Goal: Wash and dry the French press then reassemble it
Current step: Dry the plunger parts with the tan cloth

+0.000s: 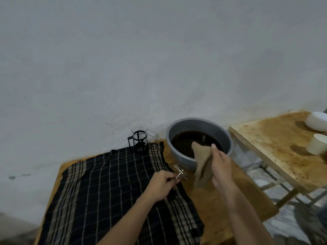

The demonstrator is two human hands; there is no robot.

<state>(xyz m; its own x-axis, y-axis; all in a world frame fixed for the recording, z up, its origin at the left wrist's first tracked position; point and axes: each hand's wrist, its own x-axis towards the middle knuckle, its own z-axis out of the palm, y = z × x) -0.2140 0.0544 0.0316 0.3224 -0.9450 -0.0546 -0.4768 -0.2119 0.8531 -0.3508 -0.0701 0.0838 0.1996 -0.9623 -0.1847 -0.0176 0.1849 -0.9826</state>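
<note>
Visibly unlabelled plunger (pixel 180 171), left hand (pixel 161 185), cloth (pixel 201 162)

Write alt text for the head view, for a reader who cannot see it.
A person's left hand grips a metal plunger over a checked cloth, while the right hand holds a tan rag beside a grey basin of dark water. The glass jug stands behind on the cloth.

A black cloth with pale tan check stripes (pixel 109 188) covers the orange-brown wooden surface (pixel 212 206). Beside the cloth, a grey metal basin (pixel 200 124) holds dark brown water; a beige rag (pixel 201 165) hangs before it.
</note>
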